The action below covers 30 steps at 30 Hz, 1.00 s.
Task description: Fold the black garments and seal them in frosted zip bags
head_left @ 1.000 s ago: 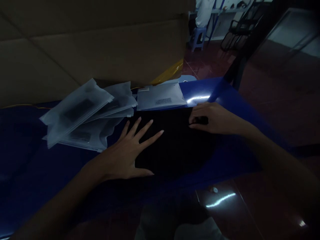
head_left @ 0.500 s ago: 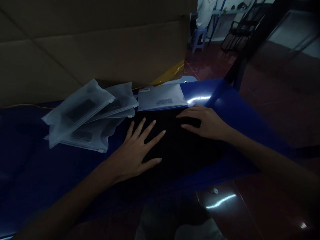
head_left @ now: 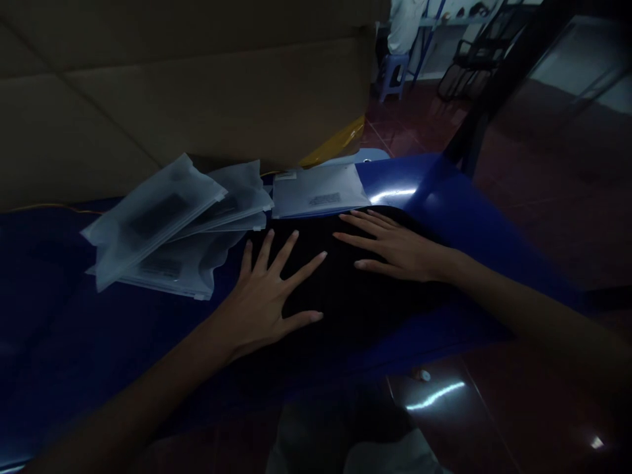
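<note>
A black piece of cloth (head_left: 340, 303) lies spread on the blue table surface (head_left: 474, 224); its folds are lost in the dark. My left hand (head_left: 269, 296) rests flat on its left part, fingers spread. On its right part my right hand (head_left: 390, 247) lies palm down with the fingers stretched out toward the left. Just beyond the cloth sits a flat whitish packet (head_left: 320, 191) with a printed label. Several frosted zip bags (head_left: 158, 217) with dark print overlap in a pile left of my left hand.
A large cardboard box (head_left: 197, 112) stands along the far side, with yellow tape (head_left: 336, 143) at its lower corner. A dark metal post (head_left: 474, 138) rises at the right. Beyond are a person on a blue stool (head_left: 394, 76) and a black chair (head_left: 478, 62). A small white-ended object (head_left: 423, 375) lies on the floor.
My right hand has flattened from a curled pose, its fingers now extended on the cloth. The left hand has shifted slightly left, still spread.
</note>
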Each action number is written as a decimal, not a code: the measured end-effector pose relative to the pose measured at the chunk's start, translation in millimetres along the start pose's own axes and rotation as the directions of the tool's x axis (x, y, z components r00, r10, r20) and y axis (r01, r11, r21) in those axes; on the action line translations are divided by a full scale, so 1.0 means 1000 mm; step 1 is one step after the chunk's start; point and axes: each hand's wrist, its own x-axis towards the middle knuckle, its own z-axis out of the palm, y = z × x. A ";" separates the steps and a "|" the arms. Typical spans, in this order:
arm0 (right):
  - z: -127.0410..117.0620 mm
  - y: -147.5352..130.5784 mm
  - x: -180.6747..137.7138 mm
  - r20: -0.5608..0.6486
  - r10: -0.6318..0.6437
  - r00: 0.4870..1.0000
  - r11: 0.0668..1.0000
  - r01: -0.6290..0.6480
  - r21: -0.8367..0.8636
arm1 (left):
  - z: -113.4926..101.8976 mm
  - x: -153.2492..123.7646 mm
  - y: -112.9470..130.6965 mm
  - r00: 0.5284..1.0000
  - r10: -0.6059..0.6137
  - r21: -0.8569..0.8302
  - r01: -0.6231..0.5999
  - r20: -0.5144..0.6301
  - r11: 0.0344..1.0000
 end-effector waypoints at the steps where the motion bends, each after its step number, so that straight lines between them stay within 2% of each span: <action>1: -0.001 0.001 0.001 -0.035 0.009 0.999 1.000 -0.010 -0.018 | 0.001 0.000 0.000 1.000 -0.013 0.003 0.013 -0.008 1.000; 5: -0.004 0.004 0.001 -0.149 0.100 0.984 0.989 -0.115 -0.096 | -0.001 0.000 -0.003 0.998 -0.056 -0.004 0.056 -0.009 0.998; 8: -0.005 0.008 -0.003 -0.062 0.157 0.986 0.983 -0.162 -0.082 | -0.005 -0.001 -0.005 0.998 -0.057 -0.014 0.058 0.024 0.998; 12: -0.006 0.012 -0.007 0.053 0.157 0.986 0.987 -0.156 -0.027 | -0.005 -0.001 -0.007 0.999 -0.043 -0.007 0.043 0.032 0.999; 17: -0.007 0.010 -0.003 -0.054 0.092 0.994 0.989 -0.097 -0.114 | -0.004 -0.001 -0.007 1.000 -0.016 0.002 0.016 -0.006 1.000; 20: -0.007 0.006 0.000 -0.118 0.047 0.992 0.990 -0.062 -0.129 | -0.008 0.001 -0.006 0.991 0.121 -0.023 -0.122 -0.060 0.992; 23: -0.005 0.002 0.001 -0.142 0.049 0.989 0.992 -0.065 -0.111 | -0.013 0.003 -0.002 0.955 0.285 -0.056 -0.290 -0.088 0.955; 26: -0.002 0.000 0.000 -0.090 0.075 0.993 0.991 -0.084 -0.104 | -0.015 0.002 0.002 0.917 0.397 -0.056 -0.399 -0.041 0.915; 30: 0.002 0.001 -0.001 -0.032 0.109 0.994 0.988 -0.112 -0.107 | -0.013 0.002 0.006 0.876 0.482 -0.043 -0.481 0.020 0.876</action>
